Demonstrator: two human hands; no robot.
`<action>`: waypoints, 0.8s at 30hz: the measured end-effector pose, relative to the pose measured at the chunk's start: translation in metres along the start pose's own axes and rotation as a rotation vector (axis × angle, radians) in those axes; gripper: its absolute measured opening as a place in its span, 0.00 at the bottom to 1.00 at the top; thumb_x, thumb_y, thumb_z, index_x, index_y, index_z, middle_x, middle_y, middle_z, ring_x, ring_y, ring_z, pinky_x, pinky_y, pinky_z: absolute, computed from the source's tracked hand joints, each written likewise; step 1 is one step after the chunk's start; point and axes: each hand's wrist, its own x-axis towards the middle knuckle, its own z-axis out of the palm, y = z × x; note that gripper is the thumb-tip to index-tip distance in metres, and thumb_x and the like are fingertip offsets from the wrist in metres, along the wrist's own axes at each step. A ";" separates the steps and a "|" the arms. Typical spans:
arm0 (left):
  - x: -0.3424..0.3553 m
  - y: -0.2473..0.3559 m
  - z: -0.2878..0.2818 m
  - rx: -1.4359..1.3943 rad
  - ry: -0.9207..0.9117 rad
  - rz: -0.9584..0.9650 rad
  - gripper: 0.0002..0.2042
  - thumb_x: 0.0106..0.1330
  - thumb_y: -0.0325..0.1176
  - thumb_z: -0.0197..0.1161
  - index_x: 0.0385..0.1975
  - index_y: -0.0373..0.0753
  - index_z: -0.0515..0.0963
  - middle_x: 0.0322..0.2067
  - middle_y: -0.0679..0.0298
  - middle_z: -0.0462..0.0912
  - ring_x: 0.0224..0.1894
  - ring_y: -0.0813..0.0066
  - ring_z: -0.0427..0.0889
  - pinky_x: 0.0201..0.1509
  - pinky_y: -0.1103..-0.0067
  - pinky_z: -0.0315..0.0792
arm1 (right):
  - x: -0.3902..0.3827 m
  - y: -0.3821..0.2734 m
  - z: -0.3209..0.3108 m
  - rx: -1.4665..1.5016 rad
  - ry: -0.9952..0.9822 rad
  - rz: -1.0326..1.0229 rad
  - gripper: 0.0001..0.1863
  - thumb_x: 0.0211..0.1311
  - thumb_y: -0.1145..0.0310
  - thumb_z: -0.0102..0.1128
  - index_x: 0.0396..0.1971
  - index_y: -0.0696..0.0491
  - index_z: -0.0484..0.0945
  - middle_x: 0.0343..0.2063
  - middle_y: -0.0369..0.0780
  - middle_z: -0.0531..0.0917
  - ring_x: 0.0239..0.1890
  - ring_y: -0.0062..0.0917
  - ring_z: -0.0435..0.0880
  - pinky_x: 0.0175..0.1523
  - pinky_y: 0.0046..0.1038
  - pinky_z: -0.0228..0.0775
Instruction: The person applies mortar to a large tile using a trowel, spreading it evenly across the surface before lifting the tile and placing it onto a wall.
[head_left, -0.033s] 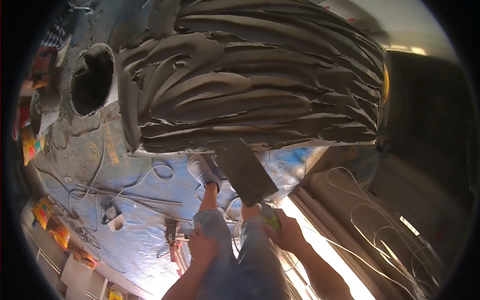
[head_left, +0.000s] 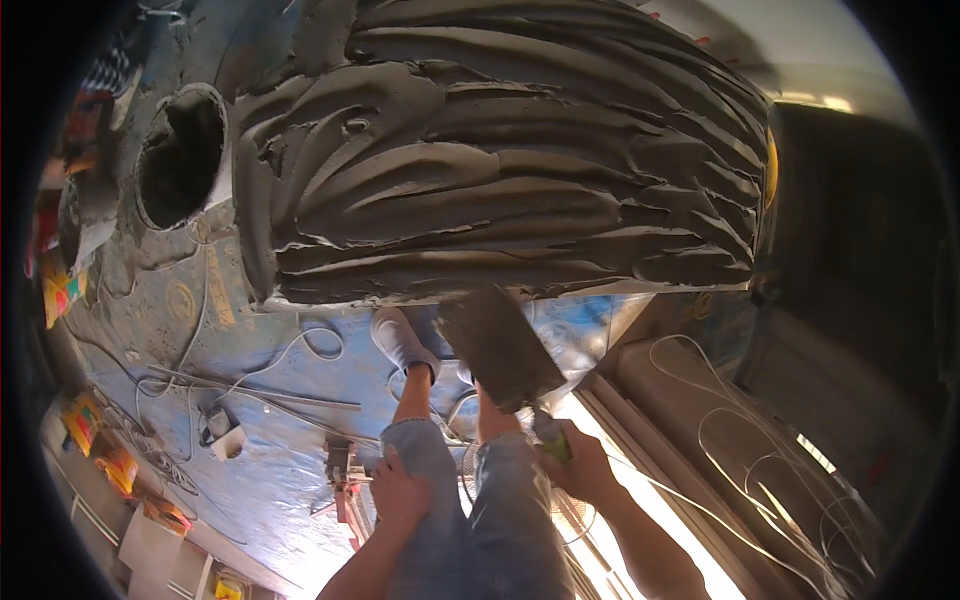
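My right hand (head_left: pixel 582 464) is wrapped round the green-and-grey handle of a flat rectangular trowel (head_left: pixel 502 350). The blade is coated with dark grey mortar, and its far end reaches the near edge of a large slab (head_left: pixel 480 190). Thick wet mortar covers that slab in long, uneven ridges running mostly sideways. My left hand (head_left: pixel 400 487) lies on my left thigh near the knee, fingers stretched over the jeans, with no tool in it.
A mortar-smeared bucket (head_left: pixel 182 160) stands left of the slab. Blue sheeting (head_left: pixel 300 390) covers the floor, crossed by loose cables and thin rods. A small box (head_left: pixel 222 436) sits there. Long boards (head_left: pixel 660 440) and coiled pale wire lie at the right. Orange-yellow packets (head_left: pixel 120 470) line the left.
The trowel and my right hand have shifted slightly to the right. My left hand stays on my thigh.
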 end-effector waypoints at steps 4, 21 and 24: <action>0.000 -0.001 -0.006 0.022 -0.063 0.006 0.37 0.54 0.37 0.60 0.65 0.29 0.59 0.48 0.45 0.72 0.50 0.49 0.74 0.52 0.58 0.72 | 0.049 0.106 -0.014 -0.347 0.355 -0.210 0.18 0.57 0.63 0.64 0.45 0.58 0.77 0.31 0.50 0.82 0.35 0.41 0.83 0.40 0.36 0.75; -0.005 0.001 0.000 0.049 -0.049 0.005 0.36 0.57 0.40 0.59 0.65 0.30 0.59 0.50 0.44 0.73 0.50 0.48 0.76 0.53 0.58 0.71 | 0.170 -0.035 0.177 -0.166 0.042 -0.349 0.18 0.51 0.54 0.68 0.34 0.51 0.77 0.24 0.47 0.84 0.30 0.46 0.85 0.36 0.46 0.76; -0.001 0.002 -0.001 -0.006 -0.092 0.015 0.37 0.58 0.40 0.59 0.67 0.30 0.57 0.51 0.43 0.71 0.51 0.46 0.75 0.52 0.56 0.71 | 0.178 -0.071 0.210 -0.181 -0.053 -0.398 0.21 0.53 0.53 0.67 0.42 0.49 0.79 0.28 0.49 0.85 0.34 0.47 0.85 0.37 0.47 0.76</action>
